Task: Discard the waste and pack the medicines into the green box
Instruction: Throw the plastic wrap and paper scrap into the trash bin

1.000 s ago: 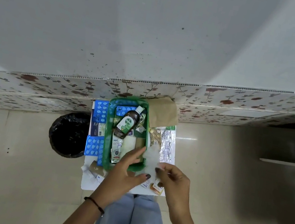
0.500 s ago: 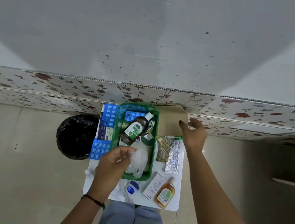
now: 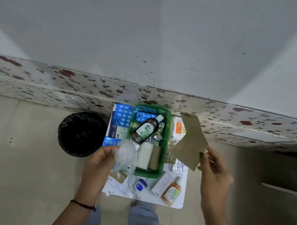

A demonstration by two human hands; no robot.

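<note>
A green box (image 3: 166, 135) sits on a small white table (image 3: 179, 201) and holds a dark Dettol bottle (image 3: 145, 129), a blue blister strip and some small packs. My left hand (image 3: 99, 159) grips a crumpled clear plastic wrapper (image 3: 125, 156) at the box's near left corner. My right hand (image 3: 215, 169) holds a brown paper bag (image 3: 190, 141) lifted just right of the box. An orange bottle (image 3: 171, 190), a white carton (image 3: 161, 184) and a blue-capped jar (image 3: 141, 184) lie on the table in front of the box.
A bin lined with a black bag (image 3: 81, 133) stands on the floor left of the table. Blue blister sheets (image 3: 122, 116) lie left of the box, foil strips (image 3: 178, 166) and an orange-white pack (image 3: 178, 128) on its right. A flower-patterned wall panel (image 3: 49, 83) runs behind.
My right hand picked up the brown paper bag from the back right and drew it nearer. My left hand lifted the plastic wrapper toward the box's left edge.
</note>
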